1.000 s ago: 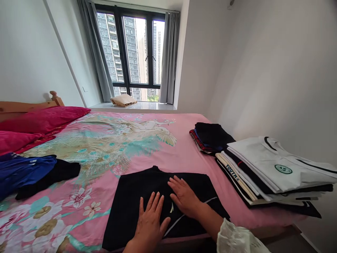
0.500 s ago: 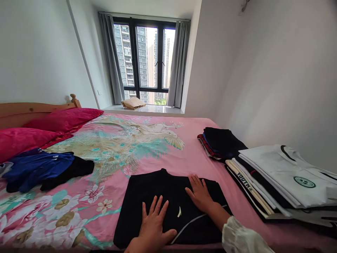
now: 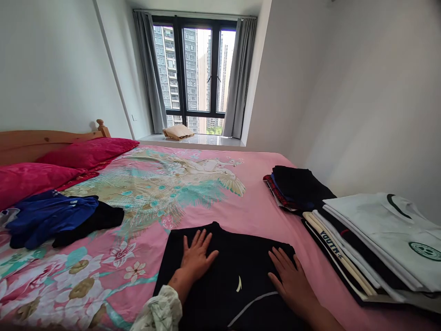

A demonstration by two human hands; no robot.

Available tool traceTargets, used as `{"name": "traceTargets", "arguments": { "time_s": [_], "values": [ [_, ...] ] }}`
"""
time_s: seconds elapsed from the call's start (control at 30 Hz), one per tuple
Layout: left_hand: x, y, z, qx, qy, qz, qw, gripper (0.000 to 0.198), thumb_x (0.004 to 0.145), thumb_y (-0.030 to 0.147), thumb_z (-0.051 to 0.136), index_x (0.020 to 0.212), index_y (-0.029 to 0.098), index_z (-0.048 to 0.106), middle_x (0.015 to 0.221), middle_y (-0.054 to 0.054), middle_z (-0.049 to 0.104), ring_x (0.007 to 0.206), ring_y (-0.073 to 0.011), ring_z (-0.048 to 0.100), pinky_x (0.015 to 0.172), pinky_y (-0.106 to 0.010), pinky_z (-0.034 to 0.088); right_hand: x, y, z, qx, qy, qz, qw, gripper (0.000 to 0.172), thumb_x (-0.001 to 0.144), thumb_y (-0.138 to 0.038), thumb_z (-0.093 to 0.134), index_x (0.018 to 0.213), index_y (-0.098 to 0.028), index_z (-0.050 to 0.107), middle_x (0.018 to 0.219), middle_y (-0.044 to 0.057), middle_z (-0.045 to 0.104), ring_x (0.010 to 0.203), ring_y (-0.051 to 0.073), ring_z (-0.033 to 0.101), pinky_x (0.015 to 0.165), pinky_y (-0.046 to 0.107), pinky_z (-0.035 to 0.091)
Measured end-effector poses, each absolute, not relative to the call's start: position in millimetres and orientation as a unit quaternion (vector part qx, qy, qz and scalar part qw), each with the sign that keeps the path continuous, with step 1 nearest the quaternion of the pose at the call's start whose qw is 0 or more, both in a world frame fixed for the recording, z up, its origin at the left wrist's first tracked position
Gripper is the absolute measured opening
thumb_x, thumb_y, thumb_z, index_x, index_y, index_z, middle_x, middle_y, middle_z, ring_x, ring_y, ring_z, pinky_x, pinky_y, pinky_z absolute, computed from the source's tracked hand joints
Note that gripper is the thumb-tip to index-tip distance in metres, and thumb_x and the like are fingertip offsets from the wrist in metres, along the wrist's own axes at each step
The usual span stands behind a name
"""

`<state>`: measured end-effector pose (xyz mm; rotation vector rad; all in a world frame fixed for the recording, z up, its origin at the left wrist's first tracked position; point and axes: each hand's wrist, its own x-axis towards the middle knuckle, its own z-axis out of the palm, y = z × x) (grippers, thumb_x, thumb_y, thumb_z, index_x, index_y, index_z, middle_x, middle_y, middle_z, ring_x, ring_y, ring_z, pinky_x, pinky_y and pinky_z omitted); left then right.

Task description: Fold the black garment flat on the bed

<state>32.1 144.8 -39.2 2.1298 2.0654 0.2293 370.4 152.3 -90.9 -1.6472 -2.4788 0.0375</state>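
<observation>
A black garment [image 3: 241, 266] with a small white mark and a thin white line lies flat at the near edge of the bed. My left hand [image 3: 195, 256] rests palm down on its upper left part, fingers spread and open. My right hand [image 3: 292, 282] lies flat on its right part near the edge, fingers stretched out. Neither hand holds anything. A floral white sleeve [image 3: 158, 315] covers my left wrist.
A stack of folded white and dark shirts [image 3: 372, 239] sits on the bed's right side by the wall, with a smaller dark folded pile [image 3: 296, 186] behind it. Loose blue and black clothes [image 3: 51, 218] lie at the left below magenta pillows [image 3: 86, 151]. The pink floral sheet [image 3: 241, 207] stretches toward the window.
My hands have spread apart over the black garment: the left slid up toward its far left part, the right slid toward its right edge. The view shifted slightly.
</observation>
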Motion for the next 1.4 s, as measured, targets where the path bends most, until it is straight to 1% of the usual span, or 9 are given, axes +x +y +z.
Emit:
{"name": "traceTargets", "arguments": {
  "time_s": [0.23, 0.47, 0.7, 0.77, 0.87, 1.03, 1.1, 1.27, 1.4],
  "values": [
    [-44, 157, -52, 0.618, 0.783, 0.036, 0.053, 0.071, 0.086, 0.063, 0.025, 0.145, 0.024, 0.025, 0.155, -0.006, 0.018, 0.143, -0.0262, 0.011, 0.110, -0.063, 0.002, 372, 154, -94, -0.533, -0.839, -0.025, 0.106, 0.059, 0.092, -0.053, 0.032, 0.144, -0.026, 0.030, 0.149, 0.004, 0.033, 0.138, 0.028, 0.027, 0.110, 0.058, 0.020],
    [-42, 158, -60, 0.618, 0.784, 0.047, 0.039, 0.068, 0.087, 0.061, 0.025, 0.145, 0.027, 0.025, 0.155, -0.002, 0.018, 0.144, -0.0242, 0.009, 0.111, -0.061, 0.004, 369, 154, -87, -0.531, -0.838, -0.034, 0.117, 0.057, 0.092, -0.052, 0.032, 0.143, -0.026, 0.032, 0.149, 0.006, 0.034, 0.138, 0.027, 0.028, 0.110, 0.057, 0.017],
    [-45, 154, -52, 0.606, 0.791, 0.071, 0.055, 0.066, 0.088, 0.056, 0.029, 0.145, 0.022, 0.025, 0.156, -0.005, 0.016, 0.144, -0.0233, 0.009, 0.113, -0.056, 0.005, 367, 151, -87, -0.535, -0.836, -0.029, 0.120, 0.058, 0.092, -0.054, 0.030, 0.142, -0.026, 0.034, 0.149, 0.006, 0.035, 0.138, 0.027, 0.027, 0.111, 0.058, 0.014],
    [-45, 150, -46, 0.592, 0.800, 0.077, 0.066, 0.065, 0.090, 0.052, 0.029, 0.145, 0.019, 0.025, 0.156, -0.007, 0.017, 0.143, -0.0235, 0.010, 0.114, -0.054, 0.010, 367, 151, -89, -0.539, -0.834, -0.026, 0.118, 0.058, 0.092, -0.055, 0.029, 0.142, -0.025, 0.035, 0.148, 0.006, 0.035, 0.137, 0.027, 0.028, 0.111, 0.058, 0.014],
    [-34, 138, -33, 0.565, 0.818, 0.085, 0.061, 0.064, 0.092, 0.047, 0.025, 0.145, 0.011, 0.024, 0.155, -0.013, 0.016, 0.143, -0.0281, 0.012, 0.110, -0.058, 0.017, 367, 151, -90, -0.542, -0.832, -0.022, 0.118, 0.059, 0.092, -0.055, 0.029, 0.141, -0.024, 0.036, 0.148, 0.006, 0.036, 0.137, 0.027, 0.028, 0.111, 0.058, 0.014],
    [17, 95, -25, 0.668, 0.738, 0.085, 0.055, 0.060, 0.091, 0.049, 0.028, 0.146, 0.025, 0.024, 0.156, -0.001, 0.012, 0.144, -0.0212, 0.007, 0.114, -0.054, 0.008, 366, 150, -91, -0.547, -0.829, -0.019, 0.115, 0.059, 0.091, -0.053, 0.030, 0.141, -0.023, 0.036, 0.149, 0.006, 0.033, 0.138, 0.027, 0.026, 0.111, 0.057, 0.012],
    [28, 73, -29, 0.720, 0.687, 0.071, 0.071, 0.061, 0.089, 0.052, 0.031, 0.145, 0.029, 0.025, 0.156, 0.000, 0.013, 0.144, -0.0214, 0.010, 0.114, -0.054, 0.005, 366, 149, -91, -0.552, -0.826, -0.017, 0.109, 0.059, 0.091, -0.053, 0.029, 0.141, -0.022, 0.036, 0.150, 0.006, 0.033, 0.139, 0.026, 0.025, 0.111, 0.056, 0.011],
    [-4, 36, -38, 0.679, 0.730, 0.026, 0.069, 0.066, 0.087, 0.058, 0.033, 0.144, 0.027, 0.027, 0.154, -0.001, 0.017, 0.143, -0.0226, 0.013, 0.113, -0.057, 0.000, 365, 148, -87, -0.559, -0.825, -0.010, 0.080, 0.062, 0.091, -0.055, 0.025, 0.143, -0.021, 0.033, 0.151, 0.005, 0.029, 0.140, 0.025, 0.022, 0.112, 0.056, 0.008],
    [-41, 22, -39, 0.606, 0.793, 0.012, 0.059, 0.060, 0.090, 0.049, 0.031, 0.145, 0.024, 0.027, 0.155, -0.002, 0.018, 0.143, -0.0203, 0.014, 0.114, -0.054, 0.000, 361, 145, -83, -0.568, -0.822, -0.003, 0.044, 0.062, 0.091, -0.052, 0.024, 0.144, -0.020, 0.031, 0.153, 0.004, 0.024, 0.141, 0.025, 0.016, 0.112, 0.056, 0.005]
  ]
}}
